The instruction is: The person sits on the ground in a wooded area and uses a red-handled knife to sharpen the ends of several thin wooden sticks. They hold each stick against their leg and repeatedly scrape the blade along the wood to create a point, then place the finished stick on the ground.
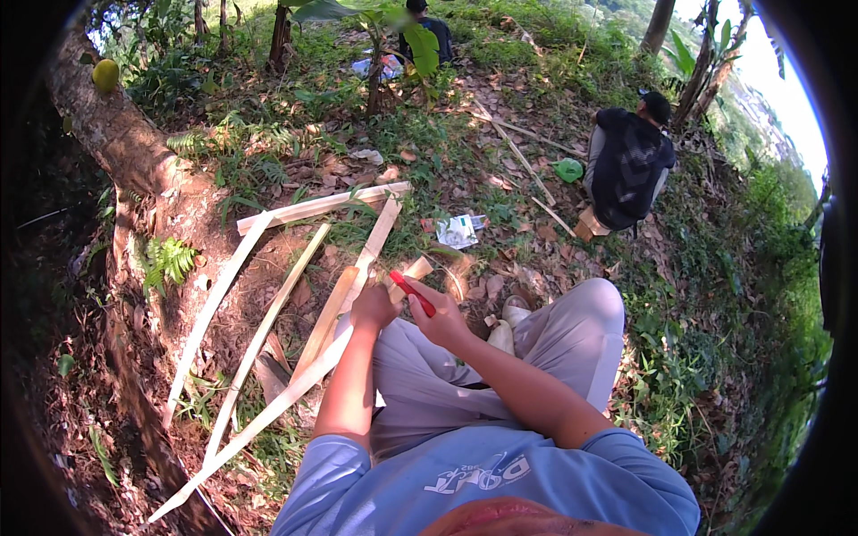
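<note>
On a slope of dry brown leaves and patchy grass, a person sits with knees bent in grey trousers (572, 330) and a light blue shirt (500, 473). The left hand (372, 307) is closed around a long, flat split-bamboo strip (295, 380), pale and smooth, which runs from the hand down to the near left, its far end lying on the bare soil. The right hand (444, 320), just beside the left, is clamped on the red handle of a small knife (413, 294); its blade end sits against the strip near the left hand, though the blade itself is too small to make out.

Further bamboo strips (259, 335) lie to the left of the hands, thin and slightly bowed, fanned across the ground; one wider slat (322, 207) lies crosswise at their far end. A thick, rough-barked tree trunk (116, 134) leans along the far left, with small green ferns (168, 259) at its foot. A crumpled white wrapper (458, 230) rests on the leaves beyond the hands. To the far right a second person in a dark shirt (628, 165) crouches facing away, a green object (568, 169) just beside them; a third person (427, 31) sits further off among the trees.
</note>
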Action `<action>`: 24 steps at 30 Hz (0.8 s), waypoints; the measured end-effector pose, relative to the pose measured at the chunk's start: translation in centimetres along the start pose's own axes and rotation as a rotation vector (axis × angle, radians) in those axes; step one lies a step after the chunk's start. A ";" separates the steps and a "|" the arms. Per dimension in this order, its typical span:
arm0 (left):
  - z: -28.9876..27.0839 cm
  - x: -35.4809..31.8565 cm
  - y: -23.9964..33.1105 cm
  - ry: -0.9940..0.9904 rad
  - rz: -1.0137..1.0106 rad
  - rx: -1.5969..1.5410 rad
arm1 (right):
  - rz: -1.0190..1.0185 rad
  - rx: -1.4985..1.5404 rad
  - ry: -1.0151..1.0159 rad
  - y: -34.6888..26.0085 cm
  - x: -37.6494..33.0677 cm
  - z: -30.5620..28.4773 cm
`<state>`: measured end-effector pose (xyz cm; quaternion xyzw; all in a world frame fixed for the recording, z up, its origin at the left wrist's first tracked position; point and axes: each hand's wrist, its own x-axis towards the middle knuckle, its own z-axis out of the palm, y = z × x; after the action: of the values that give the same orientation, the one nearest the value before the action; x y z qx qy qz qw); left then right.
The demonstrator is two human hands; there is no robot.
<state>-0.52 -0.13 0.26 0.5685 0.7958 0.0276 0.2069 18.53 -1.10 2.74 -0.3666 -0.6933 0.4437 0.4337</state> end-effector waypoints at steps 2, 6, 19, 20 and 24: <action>0.0 -0.1 -0.1 0.007 0.010 0.012 | -0.010 0.023 0.017 0.6 0.0 0.4; 0.2 0.3 0.2 0.024 0.019 0.014 | 0.062 0.043 0.001 0.2 0.0 -0.2; 1.1 0.4 0.0 0.055 0.003 0.065 | 0.166 0.118 0.023 -0.2 0.3 -1.0; 1.2 0.5 -0.2 0.066 0.007 0.071 | 0.161 0.111 0.021 -0.4 0.4 -0.9; 1.5 0.7 -0.2 0.072 0.006 0.086 | 0.169 0.099 0.014 -0.8 0.4 -0.8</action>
<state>-0.39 0.14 -1.37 0.5779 0.8014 0.0145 0.1536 19.01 -0.76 3.81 -0.4047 -0.6342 0.5099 0.4173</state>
